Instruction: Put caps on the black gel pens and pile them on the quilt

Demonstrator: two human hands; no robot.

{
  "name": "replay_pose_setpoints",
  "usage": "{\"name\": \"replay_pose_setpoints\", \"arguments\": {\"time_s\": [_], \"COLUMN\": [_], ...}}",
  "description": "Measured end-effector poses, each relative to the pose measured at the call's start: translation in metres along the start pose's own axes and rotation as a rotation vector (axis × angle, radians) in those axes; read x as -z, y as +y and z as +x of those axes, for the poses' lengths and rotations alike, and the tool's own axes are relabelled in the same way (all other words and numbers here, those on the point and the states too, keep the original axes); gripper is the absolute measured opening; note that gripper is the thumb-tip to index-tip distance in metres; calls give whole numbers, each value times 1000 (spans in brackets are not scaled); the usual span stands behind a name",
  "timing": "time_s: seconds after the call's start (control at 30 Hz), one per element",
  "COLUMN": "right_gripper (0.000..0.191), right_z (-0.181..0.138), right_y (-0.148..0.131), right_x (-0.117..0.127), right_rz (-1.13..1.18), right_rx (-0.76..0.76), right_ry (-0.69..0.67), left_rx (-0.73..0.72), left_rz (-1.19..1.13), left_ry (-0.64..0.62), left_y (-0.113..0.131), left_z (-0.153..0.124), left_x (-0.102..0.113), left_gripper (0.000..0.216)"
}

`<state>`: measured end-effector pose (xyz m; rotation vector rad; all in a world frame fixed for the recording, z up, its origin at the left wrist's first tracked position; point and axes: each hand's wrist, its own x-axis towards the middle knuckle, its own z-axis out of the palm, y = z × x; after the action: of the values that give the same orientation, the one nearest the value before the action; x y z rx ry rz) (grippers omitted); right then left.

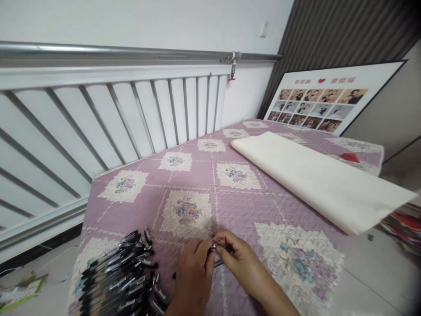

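Note:
My left hand and my right hand meet near the front middle of the table, fingers closed in a pinch. Between the fingertips is a small dark pen part with a shiny spot, mostly covered by the fingers. Under my right hand a thin dark rod shows in part; I cannot tell whether it is held or lying on the cloth. Left of my hands lies a pile of pens with black caps and clear barrels, several of them, somewhat blurred.
A purple quilted cloth with flower patches covers the table. Folded cream paper lies at the right, a small red item beyond it. A photo board leans at the far end. A white radiator and pipe run along the wall.

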<state>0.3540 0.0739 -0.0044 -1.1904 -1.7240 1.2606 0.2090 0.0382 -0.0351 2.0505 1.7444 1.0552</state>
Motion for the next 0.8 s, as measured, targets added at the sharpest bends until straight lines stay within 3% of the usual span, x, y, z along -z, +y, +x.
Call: {"name": "replay_pose_setpoints", "arguments": {"time_s": [0.3, 0.4, 0.5, 0.57, 0.67, 0.8], "right_gripper": [13, 17, 18, 16, 16, 15], "right_z": [-1, 2, 7, 10, 13, 14], "right_y": [1, 7, 17, 23, 26, 17], "right_x": [0, 9, 20, 25, 23, 13], "right_rz": [-31, -78, -270, -440, -639, -837], "right_rx": [12, 15, 24, 39, 41, -63], "right_ry": [10, 104, 275, 318, 281, 204], "left_rx": [6, -11, -19, -24, -34, -49], "left_rz": [-21, -33, -33, -32, -22, -6], "left_ry": [6, 1, 1, -1, 2, 14], "left_y": [-1, -1, -2, -2, -3, -2], "left_z": [-1, 0, 0, 0, 0, 1], "left_x": [0, 1, 0, 0, -1, -1], "left_gripper": [20, 20, 20, 20, 20, 20]}}
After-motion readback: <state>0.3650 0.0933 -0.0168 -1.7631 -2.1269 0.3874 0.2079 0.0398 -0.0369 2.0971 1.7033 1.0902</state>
